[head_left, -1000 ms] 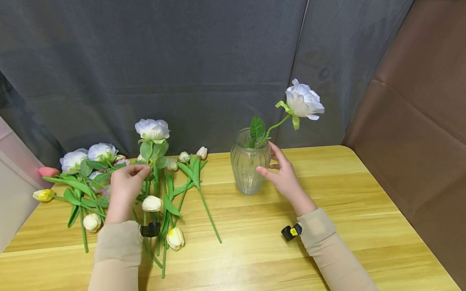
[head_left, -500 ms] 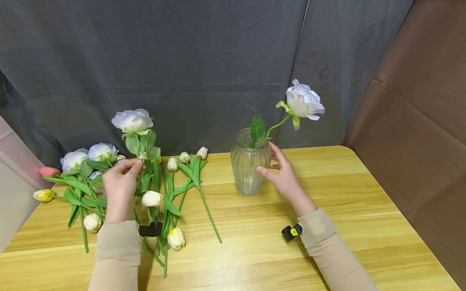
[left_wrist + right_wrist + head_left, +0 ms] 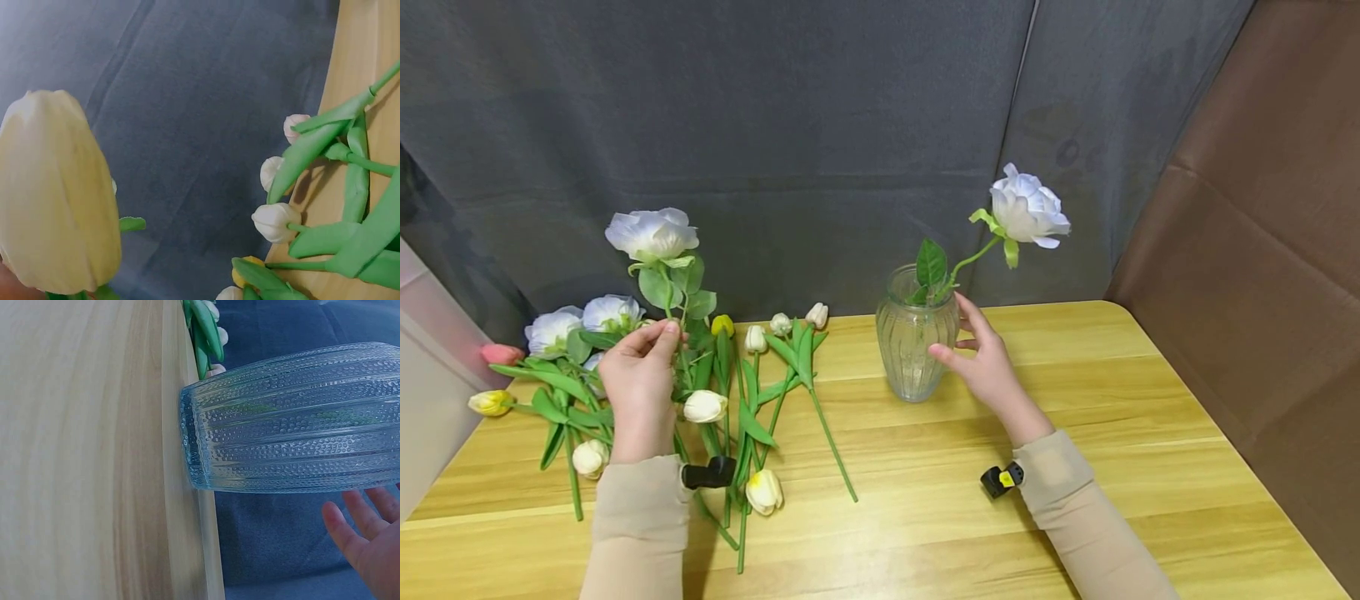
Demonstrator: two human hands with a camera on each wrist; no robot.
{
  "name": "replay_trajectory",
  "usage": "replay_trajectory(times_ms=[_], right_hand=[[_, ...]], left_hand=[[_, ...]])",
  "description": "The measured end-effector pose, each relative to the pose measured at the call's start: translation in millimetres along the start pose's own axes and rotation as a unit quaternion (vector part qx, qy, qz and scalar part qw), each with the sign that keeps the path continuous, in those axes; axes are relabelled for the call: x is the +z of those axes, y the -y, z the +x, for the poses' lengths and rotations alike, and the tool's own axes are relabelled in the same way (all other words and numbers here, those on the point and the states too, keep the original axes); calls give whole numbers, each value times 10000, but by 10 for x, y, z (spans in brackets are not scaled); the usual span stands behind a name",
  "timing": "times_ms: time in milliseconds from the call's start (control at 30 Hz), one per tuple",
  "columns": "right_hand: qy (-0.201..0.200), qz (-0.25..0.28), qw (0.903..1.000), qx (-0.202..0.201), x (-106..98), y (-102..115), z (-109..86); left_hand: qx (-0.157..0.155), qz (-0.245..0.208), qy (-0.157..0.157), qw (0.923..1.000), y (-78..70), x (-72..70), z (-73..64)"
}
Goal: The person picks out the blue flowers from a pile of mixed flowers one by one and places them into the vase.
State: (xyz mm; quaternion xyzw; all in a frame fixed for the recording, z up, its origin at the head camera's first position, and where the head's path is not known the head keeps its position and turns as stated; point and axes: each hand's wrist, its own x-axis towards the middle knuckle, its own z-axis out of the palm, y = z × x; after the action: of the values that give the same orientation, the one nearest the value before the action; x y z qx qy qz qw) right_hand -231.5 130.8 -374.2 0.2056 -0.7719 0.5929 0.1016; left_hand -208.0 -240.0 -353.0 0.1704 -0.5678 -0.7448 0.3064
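Observation:
My left hand pinches the green stem of an artificial white rose between thumb and fingers, above a heap of flowers. Close before the left wrist camera hangs a cream tulip. A ribbed glass vase stands upright on the table, with another white rose leaning out of its mouth to the right. My right hand is at the vase's right side, thumb toward the front and fingers partly behind it. In the right wrist view, those fingers look spread and relaxed beside the glass.
More white roses lie at the table's left with a yellow tulip and a pink tulip. Several white tulips lie between heap and vase. A grey curtain hangs behind the wooden table.
My left hand has drawn the white rose up and to the left, out from among the other stems. The right hand and the vase stay in place.

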Motion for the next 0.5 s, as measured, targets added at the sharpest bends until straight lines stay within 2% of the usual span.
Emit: replay_trajectory(times_ms=[200, 367, 500], right_hand=[[10, 3, 10000, 31, 2, 1, 1], [4, 9, 10000, 36, 3, 8, -4], [10, 17, 10000, 48, 4, 10, -7]], left_hand=[[6, -926, -148, 9956, -15, -14, 14], [-240, -1649, -340, 9854, -30, -10, 19], [-226, -2060, -427, 9774, -30, 7, 16]])
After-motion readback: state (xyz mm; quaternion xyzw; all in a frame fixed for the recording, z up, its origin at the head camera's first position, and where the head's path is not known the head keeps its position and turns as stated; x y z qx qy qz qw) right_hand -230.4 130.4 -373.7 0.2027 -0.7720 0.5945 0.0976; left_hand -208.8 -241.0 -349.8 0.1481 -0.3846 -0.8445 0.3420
